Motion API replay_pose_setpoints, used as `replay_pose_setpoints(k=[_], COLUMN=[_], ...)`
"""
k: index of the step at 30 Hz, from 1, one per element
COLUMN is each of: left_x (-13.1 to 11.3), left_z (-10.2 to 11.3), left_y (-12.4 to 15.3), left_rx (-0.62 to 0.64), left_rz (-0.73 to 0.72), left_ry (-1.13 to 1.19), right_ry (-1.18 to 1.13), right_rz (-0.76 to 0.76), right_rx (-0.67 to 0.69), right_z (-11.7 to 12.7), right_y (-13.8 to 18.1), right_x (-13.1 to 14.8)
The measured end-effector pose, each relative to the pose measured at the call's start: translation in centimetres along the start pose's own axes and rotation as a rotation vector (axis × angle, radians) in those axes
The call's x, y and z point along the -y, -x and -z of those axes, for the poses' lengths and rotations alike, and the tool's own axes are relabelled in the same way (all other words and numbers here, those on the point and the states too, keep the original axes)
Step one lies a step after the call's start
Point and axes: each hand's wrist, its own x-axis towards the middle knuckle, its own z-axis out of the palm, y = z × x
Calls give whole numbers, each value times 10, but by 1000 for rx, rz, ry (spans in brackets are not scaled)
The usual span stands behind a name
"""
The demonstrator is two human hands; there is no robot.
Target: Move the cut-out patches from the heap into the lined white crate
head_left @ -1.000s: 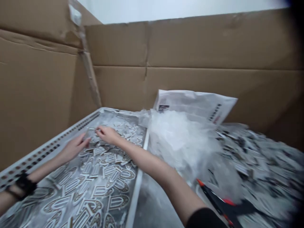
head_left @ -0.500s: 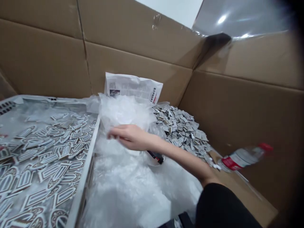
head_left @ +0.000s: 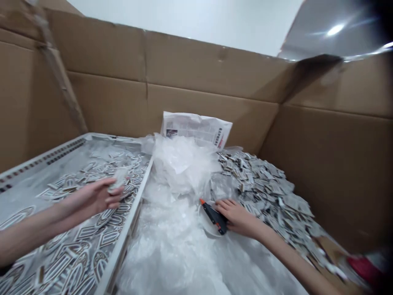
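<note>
My left hand (head_left: 102, 196) is over the tray at the left, closed on a small pale flat piece (head_left: 118, 180) between thumb and fingers. Its details are blurred. Below it lie many loose pieces with white and brown arched, window-like patterns (head_left: 80, 233). My right hand (head_left: 235, 215) is at the middle, its fingers closed around the grip side of a black hot glue gun (head_left: 213, 217) with an orange tip. The gun lies over a round white dish (head_left: 205, 227), tip pointing away to the left.
Crumpled clear plastic (head_left: 175, 250) covers the middle, with a white foam-like sheet heap (head_left: 181, 164) and printed paper (head_left: 193, 129) behind. A pile of small pieces (head_left: 267, 192) lies right. The white tray rim (head_left: 127, 229) divides left from middle. Cardboard walls (head_left: 208, 98) enclose the back and sides.
My right hand has moved from above the plastic rightward and down to the glue gun. My left hand has come into view with a piece. The view has swung left.
</note>
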Motion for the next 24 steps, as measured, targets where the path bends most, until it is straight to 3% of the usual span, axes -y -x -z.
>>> replay_pose_setpoints(k=[2, 4, 8, 11, 14, 18, 22, 24], left_x=[-15, -29, -50, -54, -50, -45, -51, -59], left_z=[-22, -39, -61, -74, -84, -93, -96, -95], left_y=[16, 29, 37, 29, 15, -3, -18, -27], left_rx=[177, 275, 256, 189, 184, 156, -50, -94], left_rz=[161, 186, 42, -53, -118, -183, -216, -292], left_ry=[293, 451, 257, -5, -138, -160, -87, -69], right_ry=[-104, -256, -646, -1007, -1216, -1251, -1317, -1331], right_rz=[73, 145, 126, 177, 265, 244, 260, 256], right_rx=[-88, -260, -555, -555, -472, -404, -479, -503], right_z=[11, 28, 62, 72, 71, 65, 67, 70], right_y=[0, -3, -24, -48, -67, -72, -68, -67], right_x=[-2, -3, 9, 20, 24, 22, 23, 25])
